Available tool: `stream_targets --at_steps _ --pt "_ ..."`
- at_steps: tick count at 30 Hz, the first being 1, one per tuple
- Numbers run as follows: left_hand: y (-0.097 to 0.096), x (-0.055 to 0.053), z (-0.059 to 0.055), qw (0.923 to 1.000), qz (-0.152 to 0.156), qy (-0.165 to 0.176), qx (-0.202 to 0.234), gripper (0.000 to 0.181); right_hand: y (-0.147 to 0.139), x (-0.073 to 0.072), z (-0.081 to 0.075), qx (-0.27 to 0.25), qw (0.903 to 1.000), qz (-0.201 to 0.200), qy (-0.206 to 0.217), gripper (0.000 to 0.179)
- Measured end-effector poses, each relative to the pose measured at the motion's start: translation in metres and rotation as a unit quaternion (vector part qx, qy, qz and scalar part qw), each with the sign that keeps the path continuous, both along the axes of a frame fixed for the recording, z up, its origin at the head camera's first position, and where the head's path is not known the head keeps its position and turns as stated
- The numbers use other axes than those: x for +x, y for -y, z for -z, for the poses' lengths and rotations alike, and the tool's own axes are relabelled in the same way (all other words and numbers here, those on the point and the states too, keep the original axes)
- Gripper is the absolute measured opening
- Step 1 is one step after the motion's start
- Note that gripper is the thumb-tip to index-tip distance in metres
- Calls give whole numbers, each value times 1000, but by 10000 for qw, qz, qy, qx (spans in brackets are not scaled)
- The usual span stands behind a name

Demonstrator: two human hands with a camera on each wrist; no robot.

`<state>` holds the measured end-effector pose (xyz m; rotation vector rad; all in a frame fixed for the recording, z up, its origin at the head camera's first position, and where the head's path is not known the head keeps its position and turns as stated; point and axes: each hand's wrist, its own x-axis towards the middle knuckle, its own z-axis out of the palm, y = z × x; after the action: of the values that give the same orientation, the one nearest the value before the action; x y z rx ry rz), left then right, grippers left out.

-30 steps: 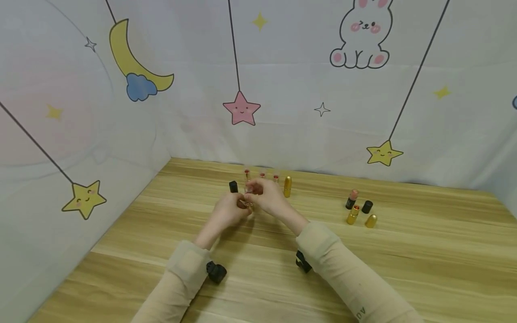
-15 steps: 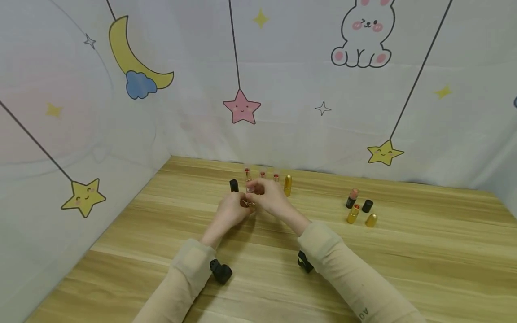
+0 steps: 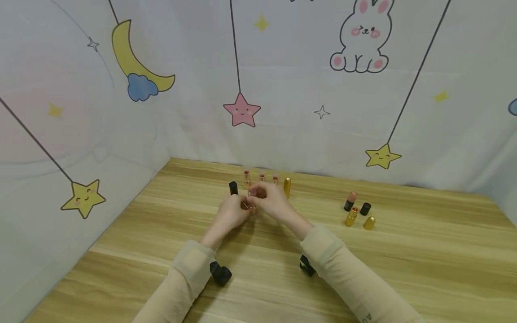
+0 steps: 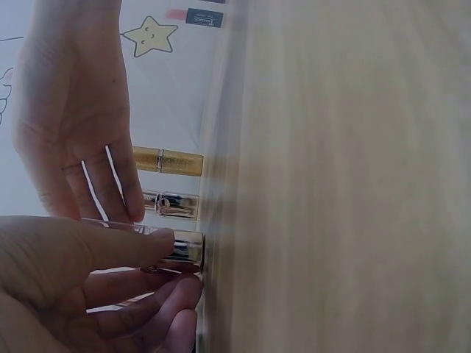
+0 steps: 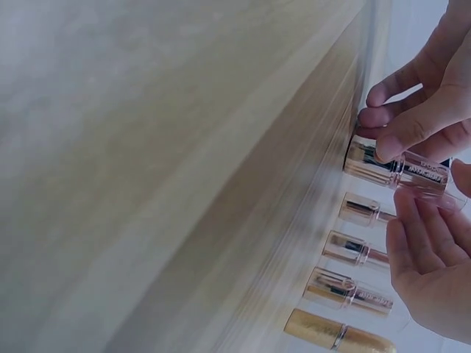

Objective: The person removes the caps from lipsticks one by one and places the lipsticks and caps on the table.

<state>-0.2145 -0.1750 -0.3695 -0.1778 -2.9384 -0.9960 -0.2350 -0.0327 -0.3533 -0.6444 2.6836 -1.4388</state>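
My left hand [image 3: 232, 214] grips the shiny rose-gold base of a lipstick [image 5: 372, 163], its thumb lying along the front. The lipstick stands upright on the table, with a clear cap [image 5: 433, 176] over its upper part. At that cap the fingers of my right hand [image 3: 271, 201] pinch from the other side, as the right wrist view shows best. Just behind the hands stand several similar lipsticks [image 3: 247, 178], partly hidden in the head view, and a closed gold lipstick [image 3: 287, 187]. A black lipstick tube [image 3: 233, 188] is left of them.
Farther right stand a nude-pink lipstick [image 3: 350, 201] with a black base and an uncapped gold lipstick [image 3: 352, 216]. Beside them are a black cap [image 3: 365, 208] and a gold cap [image 3: 369, 223]. A white printed curtain [image 3: 299, 139] borders the wooden table [image 3: 404, 264] behind and at the sides.
Both hands stay together at the same lipstick. My left wrist has shifted slightly right since the earliest frame; the right hand keeps nearly the same pose. The things on the table have not moved.
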Motion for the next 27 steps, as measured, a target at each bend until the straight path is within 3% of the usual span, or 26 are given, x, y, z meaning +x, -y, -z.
stream_targets --at_steps 6,16,27 --pt "-3 0 -1 9997 51 168 143 13 -5 1 1 -138 9999 72 -14 25" --pt "-8 4 -7 9999 134 58 56 13 -17 2 4 -517 9986 121 42 28" --pt "-12 6 -10 9989 342 231 202 16 -32 2 7 -664 9976 159 106 32"
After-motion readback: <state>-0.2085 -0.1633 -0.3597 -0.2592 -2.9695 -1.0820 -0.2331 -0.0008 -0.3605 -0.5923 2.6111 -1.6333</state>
